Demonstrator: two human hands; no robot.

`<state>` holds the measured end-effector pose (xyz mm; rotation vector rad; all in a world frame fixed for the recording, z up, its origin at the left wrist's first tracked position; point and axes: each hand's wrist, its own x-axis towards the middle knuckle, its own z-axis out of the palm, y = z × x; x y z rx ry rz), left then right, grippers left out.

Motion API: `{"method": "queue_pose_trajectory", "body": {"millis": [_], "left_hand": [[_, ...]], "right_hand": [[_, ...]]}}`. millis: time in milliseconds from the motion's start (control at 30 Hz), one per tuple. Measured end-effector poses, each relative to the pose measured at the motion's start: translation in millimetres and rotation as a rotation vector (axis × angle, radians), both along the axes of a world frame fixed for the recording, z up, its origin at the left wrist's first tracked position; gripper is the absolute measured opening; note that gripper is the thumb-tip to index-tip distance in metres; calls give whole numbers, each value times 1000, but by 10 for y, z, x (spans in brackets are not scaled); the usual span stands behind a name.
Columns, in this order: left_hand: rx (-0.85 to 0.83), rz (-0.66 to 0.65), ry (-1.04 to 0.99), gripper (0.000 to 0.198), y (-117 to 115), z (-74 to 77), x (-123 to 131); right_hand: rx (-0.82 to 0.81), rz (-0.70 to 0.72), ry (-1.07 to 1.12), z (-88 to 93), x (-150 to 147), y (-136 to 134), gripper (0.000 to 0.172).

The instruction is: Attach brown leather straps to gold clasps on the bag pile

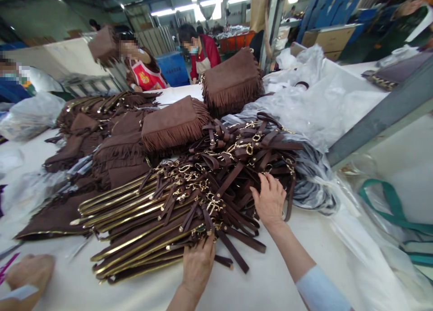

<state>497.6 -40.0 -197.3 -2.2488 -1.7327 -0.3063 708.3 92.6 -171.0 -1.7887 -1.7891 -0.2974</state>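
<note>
A stack of dark brown zip pouches with gold zips [135, 234] lies in front of me, with gold clasps and short wrist loops at its right end. My left hand [199, 262] is at that near right end, its fingers bent in against the clasps and loops. What it grips there is hidden. My right hand [270, 200] reaches over the right side of a heap of brown straps with gold hooks [237, 155]. Its fingers are apart and bent a little, with nothing seen in them. Loose strap ends [237, 252] stick out between the two hands.
Brown fringed bags [174, 123] stand behind the stack; more lie piled at left. Clear plastic bags [304, 99] lie at back right, beside a grey metal post [379, 112]. Another person's hand [30, 272] rests at lower left. Co-workers [208, 51] are across the table.
</note>
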Motion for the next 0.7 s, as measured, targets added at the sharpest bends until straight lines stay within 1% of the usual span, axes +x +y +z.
{"method": "queue_pose_trajectory", "body": {"millis": [100,167,267,367,433,467,533,633,700], "left_hand": [[4,0,-1,29,3,8,6],[-1,4,-6,30,2,10,8],[-18,7,15,31,-7,5,3],[-23,-2,66,32,-18,-5,-11],[-18,-12,87,31,-25,-10,-23],[-18,-20,97,31,-27,-11,-30],[-18,-47,129,33,-30,-13,-44],[-13,-88,176,36,-28,-18,-71],[-5,-99,180,33,-21,-29,-93]], "right_hand": [[-39,143,-50,-120,197,-13,21],[-50,195,-59,-194,347,-148,20],[-74,199,-50,-309,599,-526,18],[-163,200,-41,-436,825,-972,14],[-215,158,-53,-491,891,-1179,11],[-223,132,-54,-503,884,-1230,10],[-205,102,-33,-496,788,-1214,11],[-196,65,-25,-472,544,-979,25],[-214,14,-41,-485,433,-817,26]]}}
